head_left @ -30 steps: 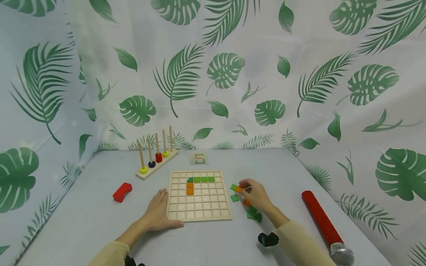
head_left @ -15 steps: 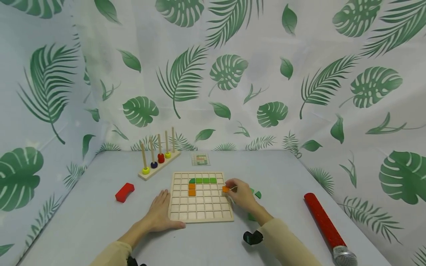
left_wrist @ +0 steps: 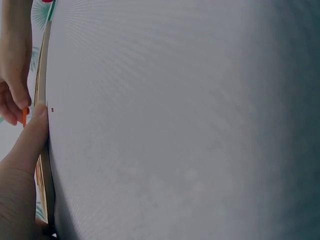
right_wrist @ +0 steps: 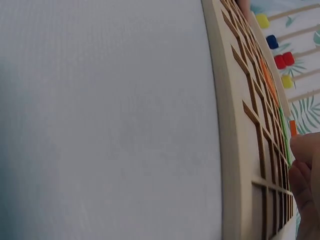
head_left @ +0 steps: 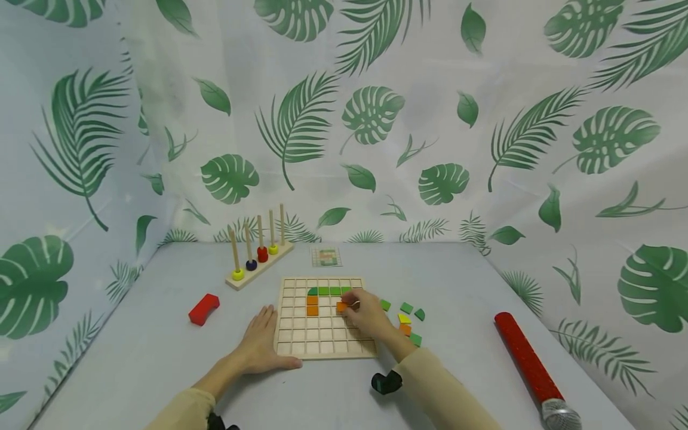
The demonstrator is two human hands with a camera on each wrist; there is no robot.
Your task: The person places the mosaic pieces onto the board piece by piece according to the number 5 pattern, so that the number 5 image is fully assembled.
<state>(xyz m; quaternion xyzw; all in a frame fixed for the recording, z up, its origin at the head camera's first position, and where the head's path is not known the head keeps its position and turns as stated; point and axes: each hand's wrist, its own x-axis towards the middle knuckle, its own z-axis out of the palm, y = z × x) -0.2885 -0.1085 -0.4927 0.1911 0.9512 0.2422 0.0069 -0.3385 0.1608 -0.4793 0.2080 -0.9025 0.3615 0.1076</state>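
While your left hand (head_left: 260, 345) rests against the board (head_left: 328, 338), your right hand (head_left: 368, 313) pinches an orange tile (head_left: 341, 307) over its grid

Nearest you, where your pale sleeves (head_left: 443, 391) come in, a black device (head_left: 386, 383) sits at your right wrist. Your left hand lies along the board's left edge, fingers stretched out and thumb reaching past the near left corner; it grips nothing. Off to your right lies a red microphone (head_left: 529, 361), its silver mesh head toward you.

Your right hand reaches over the board's right half, the orange tile held narrowly between thumb and fingertip; you cannot tell from these views whether it touches the grid. Just beyond the board's right edge, a loose group of tiles (head_left: 404, 319) lies scattered on the table (head_left: 161, 370): green squares, a green quarter-round, a yellow piece and an orange one. Left of your left hand is a red arched block (head_left: 203, 309).

Farther up the grid, two orange squares (head_left: 312, 306) stand in a column below a dark green quarter-round (head_left: 313, 291), and a row of green squares (head_left: 329, 291) runs right from it, its end close by your fingers.

Beyond the board you have a peg rack (head_left: 260, 266) with yellow, dark blue and red beads, a small patterned card (head_left: 325, 257), and the leaf-print cloth (head_left: 317, 179) behind.
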